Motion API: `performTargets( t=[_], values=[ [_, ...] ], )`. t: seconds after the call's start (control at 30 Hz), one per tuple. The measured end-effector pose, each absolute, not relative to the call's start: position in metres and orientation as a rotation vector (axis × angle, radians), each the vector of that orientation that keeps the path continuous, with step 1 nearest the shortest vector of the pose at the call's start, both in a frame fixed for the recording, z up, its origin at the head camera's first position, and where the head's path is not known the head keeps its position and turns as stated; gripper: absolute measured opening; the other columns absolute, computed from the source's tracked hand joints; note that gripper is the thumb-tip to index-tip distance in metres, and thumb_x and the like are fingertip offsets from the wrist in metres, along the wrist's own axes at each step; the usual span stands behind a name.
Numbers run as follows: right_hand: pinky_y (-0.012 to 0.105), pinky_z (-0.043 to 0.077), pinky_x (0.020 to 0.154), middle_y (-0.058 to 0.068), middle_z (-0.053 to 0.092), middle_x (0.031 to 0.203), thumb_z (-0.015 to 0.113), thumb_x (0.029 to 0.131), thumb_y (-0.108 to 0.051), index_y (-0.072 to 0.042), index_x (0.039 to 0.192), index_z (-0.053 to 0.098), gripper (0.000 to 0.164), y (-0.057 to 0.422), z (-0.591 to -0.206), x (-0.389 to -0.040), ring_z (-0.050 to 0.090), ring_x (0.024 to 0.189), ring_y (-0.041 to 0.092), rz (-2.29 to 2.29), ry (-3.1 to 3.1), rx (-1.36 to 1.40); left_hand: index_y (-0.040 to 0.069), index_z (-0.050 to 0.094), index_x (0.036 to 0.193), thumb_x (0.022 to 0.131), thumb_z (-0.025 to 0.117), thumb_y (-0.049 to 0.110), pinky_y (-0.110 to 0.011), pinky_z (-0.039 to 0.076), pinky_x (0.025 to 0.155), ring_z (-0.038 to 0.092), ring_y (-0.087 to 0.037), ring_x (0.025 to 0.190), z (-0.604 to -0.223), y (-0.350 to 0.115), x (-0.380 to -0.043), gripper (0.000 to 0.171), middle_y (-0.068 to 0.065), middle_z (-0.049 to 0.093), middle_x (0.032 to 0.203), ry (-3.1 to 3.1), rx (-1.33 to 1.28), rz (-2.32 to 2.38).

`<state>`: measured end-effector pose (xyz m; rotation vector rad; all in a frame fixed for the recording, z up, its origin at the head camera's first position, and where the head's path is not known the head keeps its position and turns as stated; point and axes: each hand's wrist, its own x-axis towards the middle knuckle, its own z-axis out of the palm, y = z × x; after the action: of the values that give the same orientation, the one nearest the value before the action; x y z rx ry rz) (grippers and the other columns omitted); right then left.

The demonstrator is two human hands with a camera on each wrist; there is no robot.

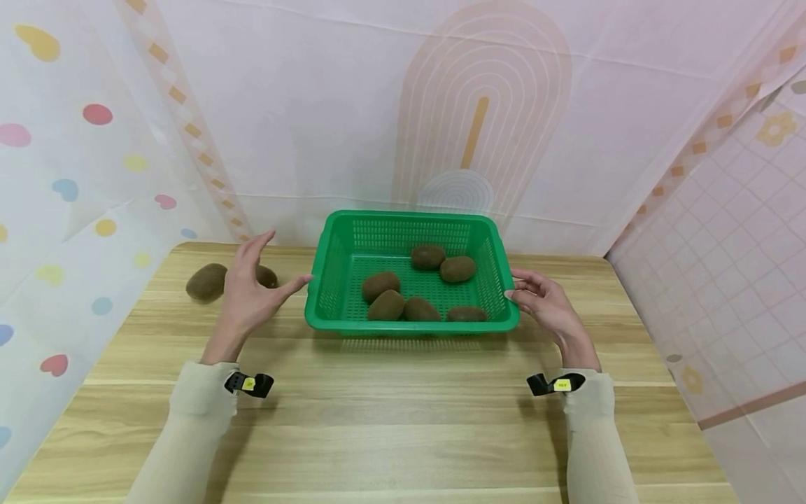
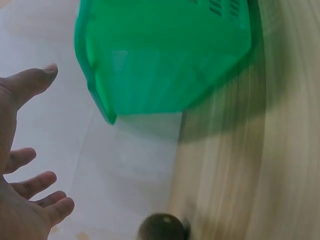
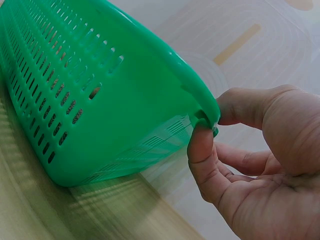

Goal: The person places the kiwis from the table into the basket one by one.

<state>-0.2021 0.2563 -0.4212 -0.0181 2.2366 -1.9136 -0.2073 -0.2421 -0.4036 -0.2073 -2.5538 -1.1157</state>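
Note:
A green plastic basket (image 1: 409, 327) stands on the wooden table with several brown kiwis (image 1: 457, 269) inside. My right hand (image 1: 546, 308) pinches its right rim between thumb and fingers, as the right wrist view shows on the green rim (image 3: 187, 80). On the other side, my left hand (image 1: 248, 294) is spread, its thumb pointing at the basket's left rim. In the left wrist view that thumb (image 2: 35, 82) is apart from the basket (image 2: 150, 75). Two kiwis lie on the table by the left hand: one kiwi (image 1: 206, 283) to its left, another kiwi (image 1: 267, 277) partly hidden behind it.
Behind the table (image 1: 403, 427) hangs a pale printed cloth (image 1: 302, 126), close to the basket's far side. Patterned cloths also flank the table at left and right. Each wrist wears a black camera strap (image 1: 250, 384).

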Motion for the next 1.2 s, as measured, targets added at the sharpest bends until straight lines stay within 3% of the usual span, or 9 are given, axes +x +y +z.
performTargets(
  t=[0.23, 0.6, 0.97, 1.2],
  values=[
    [0.019, 0.056, 0.086, 0.002, 0.058, 0.113, 0.062, 0.100, -0.006, 0.002, 0.154, 0.039, 0.059, 0.256, -0.421, -0.202, 0.063, 0.097, 0.004, -1.914, 2.237, -0.018, 0.016, 0.030, 0.163, 0.081, 0.087, 0.042, -0.071, 0.029, 0.114, 0.032, -0.048, 0.148, -0.416, -0.259, -0.215, 0.103, -0.020, 0.032, 0.163, -2.596, -0.126, -1.102],
    [0.020, 0.055, 0.087, 0.002, 0.059, 0.115, 0.062, 0.101, -0.008, 0.001, 0.155, 0.040, 0.059, 0.256, -0.421, -0.200, 0.062, 0.099, 0.004, -1.894, 2.251, -0.021, 0.021, 0.012, 0.167, 0.083, 0.082, 0.054, -0.075, 0.021, 0.116, 0.014, -0.048, 0.155, -0.434, -0.279, -0.223, 0.114, -0.019, 0.012, 0.171, -2.706, -0.002, -1.139],
    [0.019, 0.055, 0.087, 0.003, 0.058, 0.114, 0.063, 0.101, -0.010, -0.001, 0.155, 0.040, 0.059, 0.256, -0.422, -0.201, 0.062, 0.098, 0.004, -1.877, 2.268, -0.014, 0.016, 0.010, 0.167, 0.083, 0.081, 0.055, -0.074, 0.027, 0.113, 0.021, -0.054, 0.149, -0.446, -0.291, -0.233, 0.117, -0.028, 0.014, 0.167, -2.787, 0.090, -1.143],
    [0.019, 0.055, 0.087, 0.003, 0.057, 0.114, 0.063, 0.101, -0.010, -0.001, 0.155, 0.041, 0.058, 0.256, -0.421, -0.202, 0.061, 0.099, 0.005, -1.871, 2.273, -0.018, 0.013, 0.009, 0.167, 0.085, 0.079, 0.057, -0.074, 0.024, 0.115, 0.017, -0.054, 0.151, -0.457, -0.297, -0.235, 0.117, -0.029, 0.010, 0.168, -2.791, 0.140, -1.209]
  ],
)
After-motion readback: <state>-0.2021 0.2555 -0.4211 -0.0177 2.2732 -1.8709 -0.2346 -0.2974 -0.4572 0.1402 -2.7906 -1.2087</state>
